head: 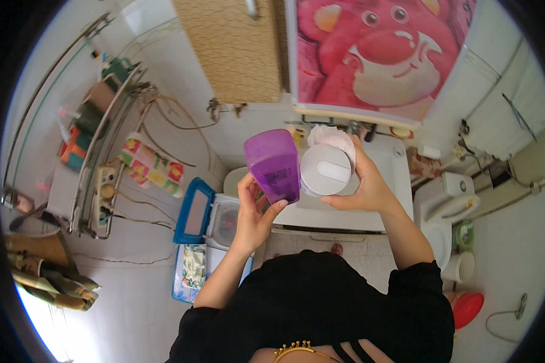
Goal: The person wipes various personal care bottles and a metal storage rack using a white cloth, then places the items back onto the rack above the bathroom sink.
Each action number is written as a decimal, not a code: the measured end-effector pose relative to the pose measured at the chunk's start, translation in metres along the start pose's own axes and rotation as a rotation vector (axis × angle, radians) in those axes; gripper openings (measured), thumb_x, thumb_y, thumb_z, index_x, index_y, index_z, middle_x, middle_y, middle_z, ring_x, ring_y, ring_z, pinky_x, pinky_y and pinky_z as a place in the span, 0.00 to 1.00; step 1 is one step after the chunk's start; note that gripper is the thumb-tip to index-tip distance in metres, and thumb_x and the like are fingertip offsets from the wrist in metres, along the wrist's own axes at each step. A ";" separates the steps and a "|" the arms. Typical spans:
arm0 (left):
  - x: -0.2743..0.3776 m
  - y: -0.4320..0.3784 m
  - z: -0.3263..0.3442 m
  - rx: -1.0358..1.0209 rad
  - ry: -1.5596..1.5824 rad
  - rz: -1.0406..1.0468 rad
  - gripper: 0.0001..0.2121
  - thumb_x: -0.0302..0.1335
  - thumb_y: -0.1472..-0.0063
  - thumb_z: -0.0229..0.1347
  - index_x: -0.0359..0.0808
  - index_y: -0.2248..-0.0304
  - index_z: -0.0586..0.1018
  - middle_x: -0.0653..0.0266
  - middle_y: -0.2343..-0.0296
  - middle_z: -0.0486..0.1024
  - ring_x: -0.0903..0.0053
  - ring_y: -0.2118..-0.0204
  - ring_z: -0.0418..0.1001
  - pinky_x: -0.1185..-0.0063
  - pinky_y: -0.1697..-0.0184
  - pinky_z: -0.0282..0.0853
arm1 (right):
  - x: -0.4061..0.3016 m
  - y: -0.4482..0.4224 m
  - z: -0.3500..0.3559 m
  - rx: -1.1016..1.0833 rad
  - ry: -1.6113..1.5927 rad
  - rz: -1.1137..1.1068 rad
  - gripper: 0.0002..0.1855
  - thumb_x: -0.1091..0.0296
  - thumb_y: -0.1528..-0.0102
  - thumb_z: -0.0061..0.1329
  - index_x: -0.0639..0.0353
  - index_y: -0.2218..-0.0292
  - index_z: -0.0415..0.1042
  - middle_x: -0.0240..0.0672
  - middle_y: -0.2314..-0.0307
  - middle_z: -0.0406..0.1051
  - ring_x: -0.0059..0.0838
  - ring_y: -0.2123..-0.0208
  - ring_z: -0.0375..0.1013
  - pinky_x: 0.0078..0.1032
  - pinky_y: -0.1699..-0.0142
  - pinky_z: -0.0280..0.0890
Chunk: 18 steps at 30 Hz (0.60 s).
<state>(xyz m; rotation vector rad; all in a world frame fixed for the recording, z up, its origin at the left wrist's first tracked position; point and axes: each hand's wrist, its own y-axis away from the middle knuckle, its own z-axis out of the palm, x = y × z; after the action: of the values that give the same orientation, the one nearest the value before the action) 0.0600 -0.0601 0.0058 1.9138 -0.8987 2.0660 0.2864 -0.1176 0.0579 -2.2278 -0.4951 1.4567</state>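
A purple plastic bottle [272, 165] with small printing on its side is in my left hand [254, 222], the thumb across its lower end. Beside it, my right hand [370, 186] grips a round container with a white lid [324, 170], which has a raised oval part on top. A crumpled white tissue or cloth [331, 136] is pinched against the container's far side by the same hand. The bottle and the lid nearly touch, and both are above a white washbasin [397, 208]. The container's lower body is mostly hidden.
To the left are a wall rack [113, 122] with toiletries, a power strip [103, 190] with cords, and a blue-edged lidded bin [193, 208]. A wooden cabinet [236, 50] hangs ahead. On the right stand a toilet [443, 204] and a red basin [468, 311].
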 end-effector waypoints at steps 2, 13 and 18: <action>-0.013 -0.003 0.024 -0.028 0.020 0.000 0.30 0.16 0.48 0.55 0.36 0.49 0.51 0.58 0.53 0.57 0.71 0.48 0.58 0.70 0.47 0.60 | 0.004 0.021 -0.019 0.019 0.032 0.041 0.44 0.66 0.67 0.60 0.63 0.49 0.57 0.39 0.54 0.56 0.35 0.50 0.54 0.28 0.46 0.48; -0.075 -0.012 0.166 -0.129 0.172 -0.261 0.34 0.12 0.51 0.54 0.38 0.49 0.50 0.57 0.55 0.60 0.71 0.52 0.64 0.75 0.53 0.66 | 0.059 0.185 -0.130 0.305 0.161 0.597 0.42 0.69 0.65 0.60 0.59 0.49 0.56 0.36 0.55 0.56 0.32 0.50 0.56 0.28 0.45 0.49; -0.123 -0.002 0.198 -0.177 0.113 -0.398 0.34 0.13 0.52 0.55 0.37 0.49 0.49 0.55 0.55 0.60 0.69 0.53 0.64 0.73 0.53 0.67 | 0.135 0.281 -0.147 0.572 0.259 0.737 0.39 0.66 0.65 0.59 0.59 0.52 0.57 0.43 0.59 0.58 0.40 0.52 0.57 0.33 0.47 0.51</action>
<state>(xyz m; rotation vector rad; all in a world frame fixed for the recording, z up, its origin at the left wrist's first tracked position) 0.2460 -0.1336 -0.1140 1.7009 -0.5930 1.7764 0.4911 -0.3086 -0.1439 -2.1285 0.8120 1.3373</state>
